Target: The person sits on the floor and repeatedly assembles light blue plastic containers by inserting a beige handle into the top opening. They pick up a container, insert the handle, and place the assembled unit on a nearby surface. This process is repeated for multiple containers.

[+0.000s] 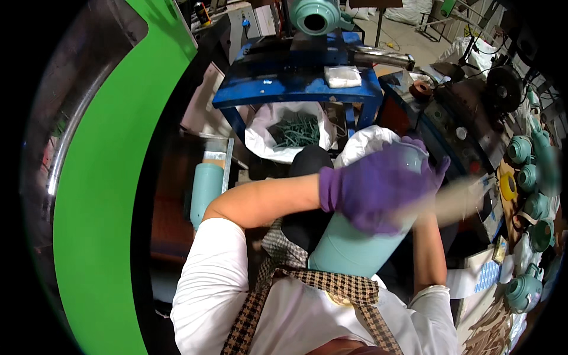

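Note:
A tall teal plastic vessel (354, 248), like a jug or flask shell, leans in my lap with its lower end against my apron (331, 283). My left hand (376, 192), in a purple glove, lies across the upper part of it, fingers curled and smeared by motion. A blurred beige strip-like thing (452, 201) sticks out from this hand to the right, crossing in front of my right wrist; its kind cannot be made out. My right hand (440, 171), also gloved in purple, wraps round the vessel's top end from behind, mostly hidden by my left hand.
Ahead stands a blue metal table (296, 89) with another teal vessel (315, 18) above it. Beneath is a white sack (260, 139) of teal scraps. A teal cylinder (207, 188) stands at left beside a green panel (100, 195). Several teal pots (524, 291) line the right.

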`<state>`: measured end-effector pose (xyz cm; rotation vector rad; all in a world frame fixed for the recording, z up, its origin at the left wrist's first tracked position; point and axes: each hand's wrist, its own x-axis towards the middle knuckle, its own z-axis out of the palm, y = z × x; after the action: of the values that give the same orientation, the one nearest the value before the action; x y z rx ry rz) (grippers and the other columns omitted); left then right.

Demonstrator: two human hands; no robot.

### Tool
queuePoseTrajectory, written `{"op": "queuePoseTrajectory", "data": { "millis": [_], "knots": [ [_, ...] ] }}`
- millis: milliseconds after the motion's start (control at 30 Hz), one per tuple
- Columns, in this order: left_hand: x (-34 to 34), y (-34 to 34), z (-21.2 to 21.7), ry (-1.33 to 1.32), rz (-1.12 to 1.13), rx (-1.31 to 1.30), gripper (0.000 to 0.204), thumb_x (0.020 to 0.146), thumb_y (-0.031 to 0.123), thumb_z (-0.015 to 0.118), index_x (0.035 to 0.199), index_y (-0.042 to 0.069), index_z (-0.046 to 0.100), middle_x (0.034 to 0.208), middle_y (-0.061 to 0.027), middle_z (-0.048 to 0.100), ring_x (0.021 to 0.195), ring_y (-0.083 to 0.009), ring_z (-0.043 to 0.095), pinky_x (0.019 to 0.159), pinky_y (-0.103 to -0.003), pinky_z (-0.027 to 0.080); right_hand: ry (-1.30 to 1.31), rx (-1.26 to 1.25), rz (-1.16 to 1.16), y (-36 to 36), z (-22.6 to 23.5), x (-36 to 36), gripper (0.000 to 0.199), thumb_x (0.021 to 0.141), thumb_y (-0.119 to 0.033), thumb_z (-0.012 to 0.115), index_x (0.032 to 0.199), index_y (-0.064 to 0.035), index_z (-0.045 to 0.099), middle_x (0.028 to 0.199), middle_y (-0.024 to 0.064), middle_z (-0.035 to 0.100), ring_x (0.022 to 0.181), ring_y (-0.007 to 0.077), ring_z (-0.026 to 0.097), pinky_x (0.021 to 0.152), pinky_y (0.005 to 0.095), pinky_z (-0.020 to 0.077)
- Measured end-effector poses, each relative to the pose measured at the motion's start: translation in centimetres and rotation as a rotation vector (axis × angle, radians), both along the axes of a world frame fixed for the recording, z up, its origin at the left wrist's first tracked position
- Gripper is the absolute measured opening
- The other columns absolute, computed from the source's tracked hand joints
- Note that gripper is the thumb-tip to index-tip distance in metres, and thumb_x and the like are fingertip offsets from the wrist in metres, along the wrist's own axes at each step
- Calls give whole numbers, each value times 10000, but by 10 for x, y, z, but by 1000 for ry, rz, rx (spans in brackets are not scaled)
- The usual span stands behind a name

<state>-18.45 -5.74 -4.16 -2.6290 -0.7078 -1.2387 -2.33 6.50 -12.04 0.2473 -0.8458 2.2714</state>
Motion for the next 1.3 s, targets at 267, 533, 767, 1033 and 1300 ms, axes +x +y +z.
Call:
{"op": "queuePoseTrajectory", "data": {
  "millis": [267,533,767,1033,1300],
  "knots": [
    [-14,30,-19,442,-508,21,501,1011,481,504,1329,105,594,1435,-107,559,1356,-296,501,1160,-555,328,-419,39,-673,31,-52,218,651,966,-492,507,1447,-55,469,1410,143,552,1256,288,556,1104,434,418],
    [-256,205,90,644,1463,105,509,952,233,522,1436,382,475,1615,-134,309,1446,-403,357,1122,-654,297,-711,5,-2297,-98,-68,517,510,1020,-299,480,1449,-25,456,1481,162,488,1316,334,509,1115,500,424],
    [-207,160,83,591,1579,-27,762,815,107,689,1511,126,381,1570,-313,292,1339,-475,463,1133,-538,357,-1083,328,-2476,-108,-41,675,475,927,-213,629,1323,43,569,1275,190,643,1151,363,630,1022,445,510],
    [-79,-67,44,-1016,481,-300,759,830,185,688,1496,-31,395,1332,-165,581,1160,-255,628,973,-355,519,-539,224,-2429,-34,-102,704,416,987,-71,570,1379,33,474,1386,148,556,1210,257,571,994,341,495],
    [-9,122,11,-1287,-251,-1151,466,1000,377,568,1376,104,531,1272,-75,629,1123,-241,649,861,-460,616,-1229,-27,-2605,5,-176,527,475,968,-107,635,1413,-12,501,1420,176,514,1265,269,558,1088,373,433]
  ]
}}
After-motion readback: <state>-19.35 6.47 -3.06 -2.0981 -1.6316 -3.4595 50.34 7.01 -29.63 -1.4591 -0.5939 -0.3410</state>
